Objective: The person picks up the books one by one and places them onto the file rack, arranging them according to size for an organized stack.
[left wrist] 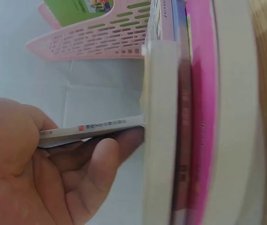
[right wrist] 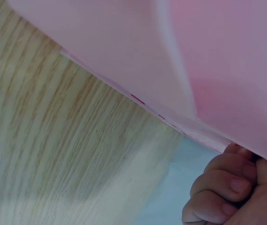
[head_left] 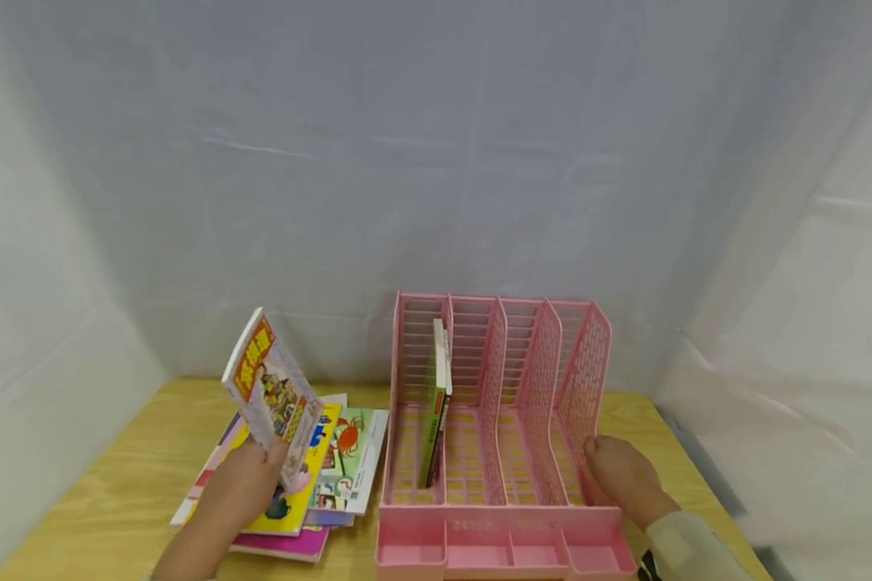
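Observation:
My left hand (head_left: 243,484) holds a thin picture-covered book (head_left: 283,395) tilted up over a pile of books. In the left wrist view the book's white spine (left wrist: 110,124) lies between the thumb side and the fingers (left wrist: 102,161). A pink desk file rack (head_left: 597,363) stands to the right of the pile. My right hand (head_left: 625,472) grips its right side near the front, and the right wrist view shows curled fingers (right wrist: 222,185) at the pink edge. Thin green and white books (head_left: 433,420) stand upright in the rack's leftmost slot.
The pile includes a yellow book (head_left: 301,504), a green one with a crab (head_left: 366,452) and a magenta one (head_left: 291,545) on the wooden table (head_left: 109,492). Small trays (head_left: 410,549) line the rack's front. Pale sheeting (head_left: 436,161) hangs behind and on both sides.

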A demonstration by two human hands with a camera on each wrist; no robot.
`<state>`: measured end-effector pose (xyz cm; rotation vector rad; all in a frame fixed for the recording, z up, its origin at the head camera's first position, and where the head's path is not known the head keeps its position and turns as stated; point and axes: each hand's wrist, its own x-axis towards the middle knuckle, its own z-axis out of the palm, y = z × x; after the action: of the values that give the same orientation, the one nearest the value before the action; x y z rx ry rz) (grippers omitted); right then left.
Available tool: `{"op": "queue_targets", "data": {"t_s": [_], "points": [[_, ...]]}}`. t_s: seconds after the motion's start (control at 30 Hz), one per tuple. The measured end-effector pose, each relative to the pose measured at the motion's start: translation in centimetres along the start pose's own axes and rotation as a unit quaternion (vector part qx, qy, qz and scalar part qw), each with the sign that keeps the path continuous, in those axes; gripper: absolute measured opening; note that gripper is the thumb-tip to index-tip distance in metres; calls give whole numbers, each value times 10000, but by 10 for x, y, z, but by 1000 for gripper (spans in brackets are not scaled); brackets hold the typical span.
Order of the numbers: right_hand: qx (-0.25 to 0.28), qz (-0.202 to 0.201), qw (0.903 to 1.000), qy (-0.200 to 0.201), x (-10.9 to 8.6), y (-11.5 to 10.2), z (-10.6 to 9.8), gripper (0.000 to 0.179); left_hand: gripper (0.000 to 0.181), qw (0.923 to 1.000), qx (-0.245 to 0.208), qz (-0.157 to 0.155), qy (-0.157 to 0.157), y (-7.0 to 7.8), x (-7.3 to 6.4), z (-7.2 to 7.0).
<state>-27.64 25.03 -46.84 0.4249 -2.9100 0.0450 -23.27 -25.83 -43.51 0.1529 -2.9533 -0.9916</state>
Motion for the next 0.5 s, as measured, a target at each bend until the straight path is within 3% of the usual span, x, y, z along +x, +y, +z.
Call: {"op": "queue_targets", "data": {"t_s": [0.1,0.27,0.37,0.43,0.5], "points": [[4,-74,10000,24,-1,0,3,19,64,9997,-113,-36,233,-4,-2,0],[625,545,9964,-191,3,-1,4,32,65,9971,-196,-2,738,-5,-11,-1],[844,821,9926,-299,5,0,5,37,63,9917,-575,264,1118,7,-21,-1],[896,904,9913,-347,5,0,3,38,57,9792,-1019,803,1561,22,-30,3],[897,955,9907,-379,5,0,1,39,57,9541,-1471,1598,2064,39,-37,12]]}}
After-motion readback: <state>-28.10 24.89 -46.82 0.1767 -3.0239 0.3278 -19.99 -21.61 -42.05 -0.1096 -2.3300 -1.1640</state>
